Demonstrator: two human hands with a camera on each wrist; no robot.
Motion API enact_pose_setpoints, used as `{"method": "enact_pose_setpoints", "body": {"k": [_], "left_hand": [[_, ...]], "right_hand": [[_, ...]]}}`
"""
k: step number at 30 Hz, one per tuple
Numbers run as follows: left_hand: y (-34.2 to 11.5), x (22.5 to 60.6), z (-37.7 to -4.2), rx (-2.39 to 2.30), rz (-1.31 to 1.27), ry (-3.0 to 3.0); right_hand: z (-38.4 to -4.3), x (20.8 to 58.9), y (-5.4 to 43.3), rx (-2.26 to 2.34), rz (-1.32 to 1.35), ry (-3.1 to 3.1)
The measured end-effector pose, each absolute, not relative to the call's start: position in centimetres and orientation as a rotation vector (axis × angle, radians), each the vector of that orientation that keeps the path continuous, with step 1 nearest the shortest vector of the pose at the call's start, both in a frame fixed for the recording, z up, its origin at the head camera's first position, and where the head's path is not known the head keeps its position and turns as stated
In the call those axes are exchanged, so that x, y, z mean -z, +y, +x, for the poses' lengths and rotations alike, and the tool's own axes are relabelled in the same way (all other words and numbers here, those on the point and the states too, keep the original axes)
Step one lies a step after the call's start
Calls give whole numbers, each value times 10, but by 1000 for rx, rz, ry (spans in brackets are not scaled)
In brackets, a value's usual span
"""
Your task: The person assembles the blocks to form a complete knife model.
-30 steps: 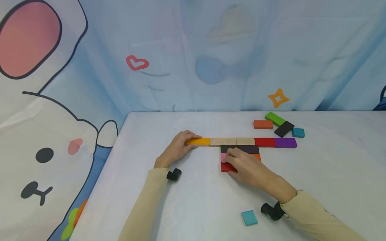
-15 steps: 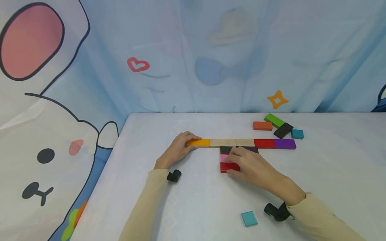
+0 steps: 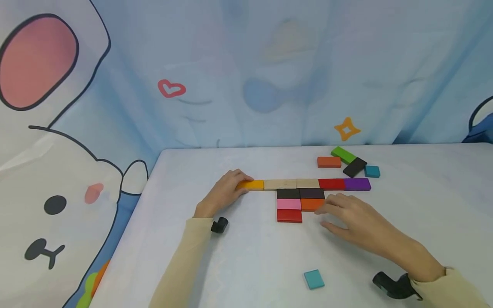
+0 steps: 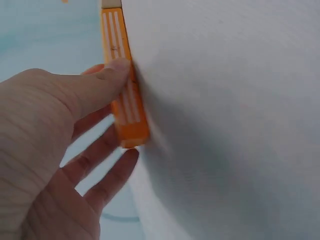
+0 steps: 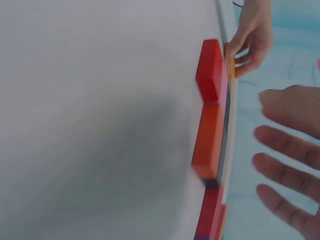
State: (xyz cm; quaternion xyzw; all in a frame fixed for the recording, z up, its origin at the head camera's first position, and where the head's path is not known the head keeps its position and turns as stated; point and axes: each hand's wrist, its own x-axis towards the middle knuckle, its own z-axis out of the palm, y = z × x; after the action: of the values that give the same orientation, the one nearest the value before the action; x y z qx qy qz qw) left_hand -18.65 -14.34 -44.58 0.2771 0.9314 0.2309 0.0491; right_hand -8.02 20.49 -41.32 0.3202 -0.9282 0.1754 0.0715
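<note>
My left hand (image 3: 224, 192) pinches the yellow block (image 3: 255, 185) at the left end of a long row, thumb along its near side in the left wrist view. To its right run two bare wood blocks (image 3: 280, 184), a red block (image 3: 331, 184) and a purple block (image 3: 357, 185). Under the row's middle sit two dark blocks (image 3: 288, 193), then a pink block (image 3: 288, 204) beside an orange block (image 3: 312, 205). A lower red block (image 3: 289, 215) lies below the pink one. My right hand (image 3: 358, 222) hovers right of the orange block, fingers spread and holding nothing.
Behind the row's right end lie loose blocks: an orange-red one (image 3: 329, 162), a green one (image 3: 343, 154), a black one (image 3: 354, 167) and a teal one (image 3: 372, 171). A teal square (image 3: 314, 279) lies at the front. A printed curtain (image 3: 215, 119) hangs behind the table.
My right hand has let go of the lower red block and moved right, uncovering the pink and orange blocks. My left hand stays on the yellow block. The head view has shifted slightly.
</note>
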Motion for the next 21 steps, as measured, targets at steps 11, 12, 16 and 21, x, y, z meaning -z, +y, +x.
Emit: {"method": "enact_pose_setpoints", "body": {"k": [11,12,16,21], "left_hand": [[-84,424,-168,-420,986,2709],[-78,425,-167,-371,1005,2697],[-62,430,-163,-232,1034,2686],[-55,429,-163,-234,1031,2685]], "right_hand": [[-104,430,273,-654,750,-2764],[-109,432,280,-650,738,-2748],[-129,434,303,-623,709,-2734],[-152,428,316,-621,722,-2736]]}}
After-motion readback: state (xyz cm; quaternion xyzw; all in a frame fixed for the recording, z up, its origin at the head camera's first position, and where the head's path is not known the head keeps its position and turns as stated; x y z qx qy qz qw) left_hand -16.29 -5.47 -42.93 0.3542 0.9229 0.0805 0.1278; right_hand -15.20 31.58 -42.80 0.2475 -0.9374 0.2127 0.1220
